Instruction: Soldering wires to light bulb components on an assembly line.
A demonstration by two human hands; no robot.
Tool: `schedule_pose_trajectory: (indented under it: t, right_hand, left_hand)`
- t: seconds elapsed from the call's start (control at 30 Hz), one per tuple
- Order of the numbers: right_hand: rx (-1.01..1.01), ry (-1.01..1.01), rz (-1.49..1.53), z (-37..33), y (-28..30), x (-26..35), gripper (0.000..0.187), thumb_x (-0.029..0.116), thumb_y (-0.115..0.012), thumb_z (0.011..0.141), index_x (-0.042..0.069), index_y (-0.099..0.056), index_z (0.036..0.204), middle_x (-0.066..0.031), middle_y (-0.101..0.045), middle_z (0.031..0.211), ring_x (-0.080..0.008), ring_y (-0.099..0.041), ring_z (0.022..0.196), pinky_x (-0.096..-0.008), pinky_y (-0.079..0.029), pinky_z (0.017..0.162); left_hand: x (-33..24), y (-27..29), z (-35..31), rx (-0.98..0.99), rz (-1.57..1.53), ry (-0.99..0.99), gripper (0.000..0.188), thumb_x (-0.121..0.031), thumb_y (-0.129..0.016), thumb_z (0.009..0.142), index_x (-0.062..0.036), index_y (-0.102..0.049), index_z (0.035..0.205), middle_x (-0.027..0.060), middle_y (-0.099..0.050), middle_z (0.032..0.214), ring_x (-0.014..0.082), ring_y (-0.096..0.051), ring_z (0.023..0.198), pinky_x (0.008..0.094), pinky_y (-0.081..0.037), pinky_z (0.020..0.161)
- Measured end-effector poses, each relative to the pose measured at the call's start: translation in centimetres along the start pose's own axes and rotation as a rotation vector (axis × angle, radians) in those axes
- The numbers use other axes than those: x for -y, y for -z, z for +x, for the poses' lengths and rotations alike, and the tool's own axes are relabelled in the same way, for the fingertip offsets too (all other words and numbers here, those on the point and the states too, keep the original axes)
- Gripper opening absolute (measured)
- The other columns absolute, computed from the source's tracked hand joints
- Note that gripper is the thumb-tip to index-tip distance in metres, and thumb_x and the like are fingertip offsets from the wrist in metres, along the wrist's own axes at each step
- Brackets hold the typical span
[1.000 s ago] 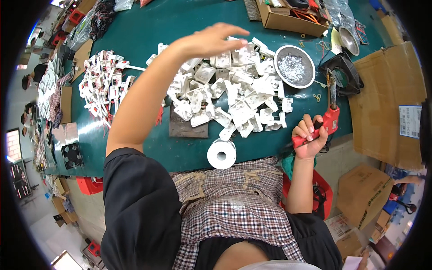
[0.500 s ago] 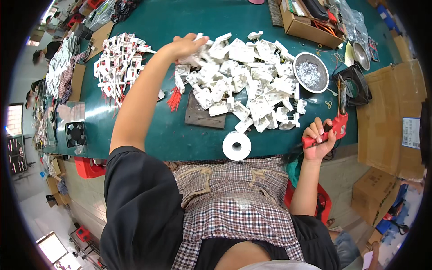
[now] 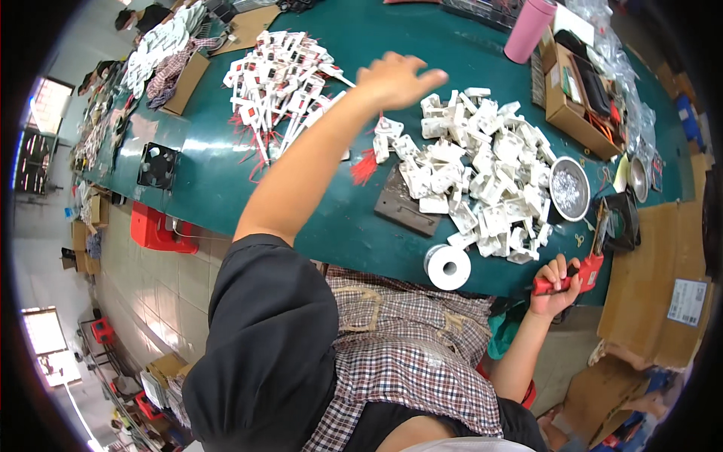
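My left hand (image 3: 399, 79) reaches over the table just beyond the far left edge of a heap of white plastic housings (image 3: 482, 173). Its thumb stands apart from the fingers, and nothing shows in it. Near the table's front right edge, my right hand (image 3: 556, 286) is wrapped around the red handle of a soldering gun (image 3: 591, 273), whose tip points away from me. Between my hands, a bundle of red wires (image 3: 364, 167) lies beside the heap's left side. A dark flat block (image 3: 407, 211) is partly under the housings. Closer to me stands a white spool of solder wire (image 3: 448, 267).
Left of my forearm lies a pile of white parts with red wires (image 3: 282, 87). A metal bowl (image 3: 570, 188) sits right of the heap. Beyond are a cardboard box of tools (image 3: 580, 113) and a pink bottle (image 3: 529, 30). A black fan (image 3: 157, 166) lies at left.
The view has swung, so the table contents sit further right. My left hand has lifted off the housings at the heap's far left and opened. My right hand keeps hold of the soldering gun.
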State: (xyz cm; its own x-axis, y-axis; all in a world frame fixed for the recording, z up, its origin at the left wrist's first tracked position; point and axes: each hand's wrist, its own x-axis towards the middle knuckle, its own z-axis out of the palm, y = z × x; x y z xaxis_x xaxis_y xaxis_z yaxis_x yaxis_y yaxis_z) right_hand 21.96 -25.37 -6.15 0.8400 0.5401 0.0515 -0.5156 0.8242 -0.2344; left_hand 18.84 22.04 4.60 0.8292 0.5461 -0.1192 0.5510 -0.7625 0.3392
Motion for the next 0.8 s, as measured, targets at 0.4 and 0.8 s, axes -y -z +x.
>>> schedule_pose_trajectory:
  t: [0.4,0.8]
  right_hand:
    - [-0.022,0.017,-0.061,0.2,0.1,0.0,0.02,0.014,-0.063,0.095,0.007,-0.057,0.112,-0.004,-0.043,0.081,-0.0107,-0.043,0.062,-0.0258,-0.042,0.065]
    - [-0.079,0.031,-0.134,0.2,-0.6,-0.1,0.017,0.011,-0.061,0.095,0.007,-0.053,0.11,-0.0037,-0.04,0.082,-0.011,-0.043,0.063,-0.0264,-0.043,0.067]
  left_hand:
    - [25.4,11.0,7.3,-0.258,0.071,0.647,0.111,-0.093,-0.056,0.062,-0.0352,-0.037,0.155,0.0208,-0.019,0.164,0.0484,-0.014,0.15,0.0779,-0.002,0.11]
    - [27.4,7.9,9.4,-0.068,0.192,0.503,0.095,-0.077,-0.056,0.071,-0.0184,-0.054,0.145,0.0136,-0.058,0.142,0.0362,-0.057,0.128,0.0471,-0.042,0.108]
